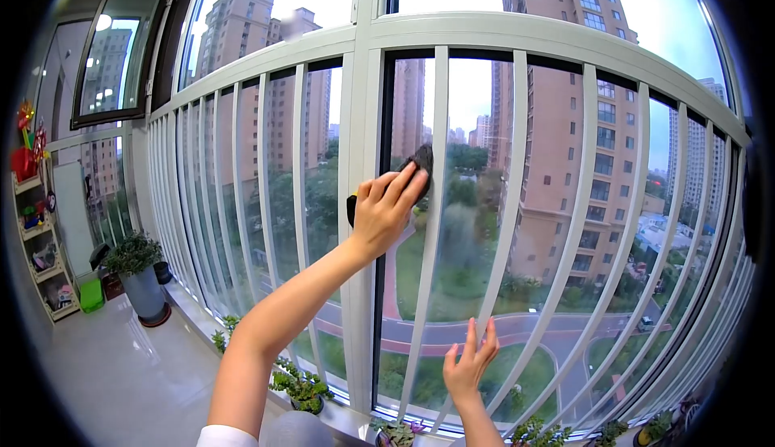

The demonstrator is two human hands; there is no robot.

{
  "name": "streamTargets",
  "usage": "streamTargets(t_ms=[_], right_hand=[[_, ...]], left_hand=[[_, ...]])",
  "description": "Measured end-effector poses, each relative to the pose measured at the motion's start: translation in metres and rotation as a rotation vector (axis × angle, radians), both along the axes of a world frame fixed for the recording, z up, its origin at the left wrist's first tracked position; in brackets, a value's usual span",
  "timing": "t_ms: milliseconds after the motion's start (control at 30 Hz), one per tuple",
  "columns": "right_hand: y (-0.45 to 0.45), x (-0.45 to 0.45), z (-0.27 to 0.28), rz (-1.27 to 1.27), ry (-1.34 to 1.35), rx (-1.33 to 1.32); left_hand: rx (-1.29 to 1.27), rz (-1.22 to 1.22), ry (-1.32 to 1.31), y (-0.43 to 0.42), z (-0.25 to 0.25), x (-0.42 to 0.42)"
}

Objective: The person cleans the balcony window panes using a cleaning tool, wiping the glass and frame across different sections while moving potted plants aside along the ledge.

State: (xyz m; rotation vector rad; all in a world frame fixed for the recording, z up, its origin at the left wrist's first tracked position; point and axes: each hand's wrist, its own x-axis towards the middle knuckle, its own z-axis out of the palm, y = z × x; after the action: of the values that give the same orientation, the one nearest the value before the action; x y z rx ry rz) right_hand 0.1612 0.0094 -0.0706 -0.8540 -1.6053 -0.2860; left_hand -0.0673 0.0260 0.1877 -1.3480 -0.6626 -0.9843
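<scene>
Left hand (386,205): fingers closed on black pad (423,162), just right of thick white post (358,245). Pad's long axis slants, upper end rightward. Right hand (468,366): fingers apart, lower right of post.

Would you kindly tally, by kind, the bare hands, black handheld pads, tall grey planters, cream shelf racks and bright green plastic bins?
Bare hands (left hand, right hand): 2
Black handheld pad: 1
Tall grey planter: 1
Cream shelf rack: 1
Bright green plastic bin: 1
Total: 6
</scene>
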Motion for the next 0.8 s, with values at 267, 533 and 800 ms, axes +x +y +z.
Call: streamTargets(t_ms=[267,533,800], right_hand=[[0.010,0.007,-0.007,-0.023,-0.068,0.037],[0.005,0.011,-0.005,0.006,-0.078,0.044],[0.002,0.009,-0.003,0.050,-0.024,0.033]], left_hand=[[0.120,-0.066,-0.519,0.025,0.149,0.031],[-0.005,-0.219,-0.122,0.019,0.070,0.014],[-0.074,-0.199,-0.158,0.014,0.025,0.015]])
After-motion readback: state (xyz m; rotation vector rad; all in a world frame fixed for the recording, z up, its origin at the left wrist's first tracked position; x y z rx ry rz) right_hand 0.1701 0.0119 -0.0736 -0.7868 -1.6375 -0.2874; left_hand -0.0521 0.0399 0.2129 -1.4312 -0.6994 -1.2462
